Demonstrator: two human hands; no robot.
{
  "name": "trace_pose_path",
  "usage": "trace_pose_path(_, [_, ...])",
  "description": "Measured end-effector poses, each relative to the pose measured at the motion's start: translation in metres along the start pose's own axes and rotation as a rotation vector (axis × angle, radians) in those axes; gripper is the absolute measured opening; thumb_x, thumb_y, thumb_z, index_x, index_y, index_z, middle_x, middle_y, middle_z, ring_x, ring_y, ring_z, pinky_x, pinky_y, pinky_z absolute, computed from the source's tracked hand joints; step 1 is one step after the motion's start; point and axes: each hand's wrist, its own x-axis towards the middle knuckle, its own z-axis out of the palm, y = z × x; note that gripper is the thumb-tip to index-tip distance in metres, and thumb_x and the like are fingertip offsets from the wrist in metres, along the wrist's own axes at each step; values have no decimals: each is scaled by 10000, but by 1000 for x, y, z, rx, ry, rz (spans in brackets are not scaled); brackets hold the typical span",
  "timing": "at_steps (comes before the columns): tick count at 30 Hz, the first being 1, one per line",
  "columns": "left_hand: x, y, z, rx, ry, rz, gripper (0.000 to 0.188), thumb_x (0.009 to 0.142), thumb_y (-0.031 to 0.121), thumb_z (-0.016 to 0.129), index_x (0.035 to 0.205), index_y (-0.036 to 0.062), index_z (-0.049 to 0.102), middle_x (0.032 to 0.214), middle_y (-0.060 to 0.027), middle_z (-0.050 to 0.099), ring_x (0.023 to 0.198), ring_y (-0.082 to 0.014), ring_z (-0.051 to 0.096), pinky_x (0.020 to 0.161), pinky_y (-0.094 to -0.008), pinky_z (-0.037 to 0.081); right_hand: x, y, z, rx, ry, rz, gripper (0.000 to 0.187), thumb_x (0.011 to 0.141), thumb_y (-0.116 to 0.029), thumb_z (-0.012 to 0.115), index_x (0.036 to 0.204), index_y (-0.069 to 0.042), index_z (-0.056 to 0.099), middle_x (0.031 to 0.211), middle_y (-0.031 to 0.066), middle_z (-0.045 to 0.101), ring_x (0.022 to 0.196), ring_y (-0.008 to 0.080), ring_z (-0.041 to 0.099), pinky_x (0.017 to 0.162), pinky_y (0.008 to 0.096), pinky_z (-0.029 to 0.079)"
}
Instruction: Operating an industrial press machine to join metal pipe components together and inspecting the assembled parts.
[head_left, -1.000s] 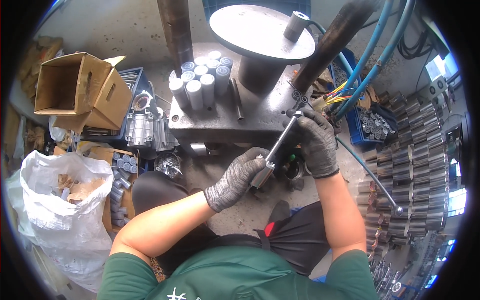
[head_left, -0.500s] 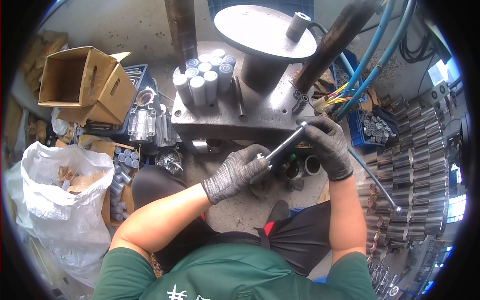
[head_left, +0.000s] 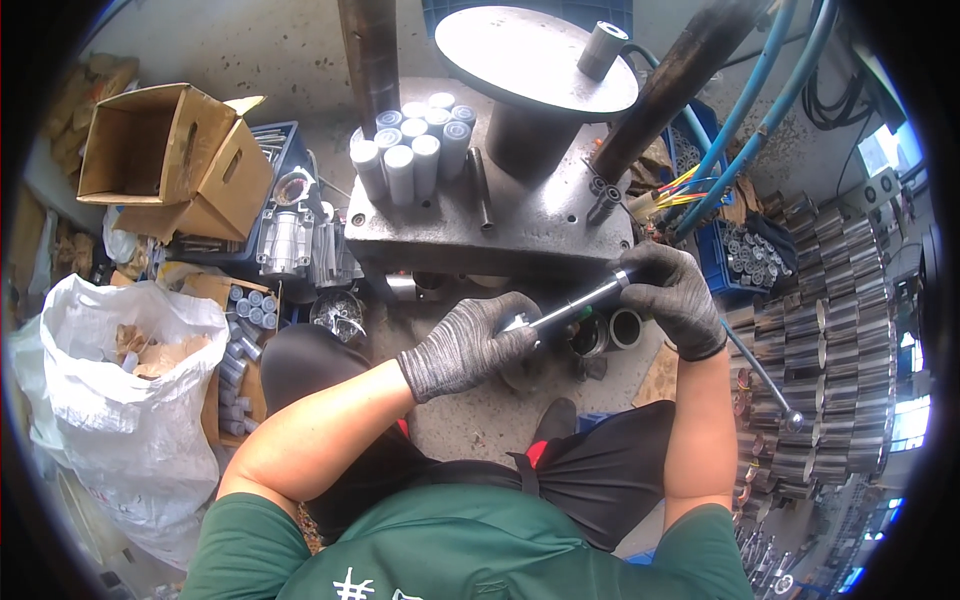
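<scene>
A shiny metal rod (head_left: 595,296) with a slim section and a thicker section slants between my two gloved hands, in front of the steel block's near edge. My left hand (head_left: 468,346), in a grey knit glove, is closed round the lower left end; a small bright fitting shows by the fingers. Fingers and thumb of my right hand (head_left: 678,296), gloved alike, pinch the upper right end, where a collar shows. Behind the hands stands a heavy steel block (head_left: 420,226) with several capped grey cylinders (head_left: 426,165) upright on it.
A round plate (head_left: 530,55) on a post rises above the block, between dark columns. A lever with a ball end (head_left: 793,420) juts out at right, near stacked metal tubes (head_left: 850,340). At left are a white sack (head_left: 130,430), cardboard boxes (head_left: 170,145) and metal housings (head_left: 288,240).
My right hand has moved right and slightly down, and the rod lies at a flatter slant. More of its thicker section shows. My left hand has shifted slightly left.
</scene>
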Motion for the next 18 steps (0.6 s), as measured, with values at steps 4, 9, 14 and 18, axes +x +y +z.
trace_pose_path(4, [-1,-1,-1,30,8,4,620,981,559,683,1269,13,633,865,-24,696,713,-76,605,642,-275,509,-1,-1,2,-58,-15,-61,288,764,-10,860,1022,-16,732,964,18,716,924,115,677,851,282,551])
trace_pose_path(9, [-5,-1,-5,78,-4,32,636,974,585,666,1249,12,647,891,-56,721,761,-114,653,701,-312,539,-2,2,6,15,-34,-93,280,761,27,853,1007,-10,727,946,21,713,895,114,682,828,278,560])
trace_pose_path(14, [-6,-7,-6,219,0,110,660,980,616,635,1232,7,655,900,-125,724,852,-214,717,804,-385,555,-5,3,6,40,-89,-16,324,749,47,862,1049,24,743,921,23,701,883,118,693,810,284,565])
trace_pose_path(18, [-10,-11,-5,238,-8,110,635,996,593,615,1227,4,658,910,-159,717,882,-262,732,829,-409,554,-4,6,7,19,-129,-67,311,748,40,869,1032,24,744,888,19,688,862,117,693,799,278,564])
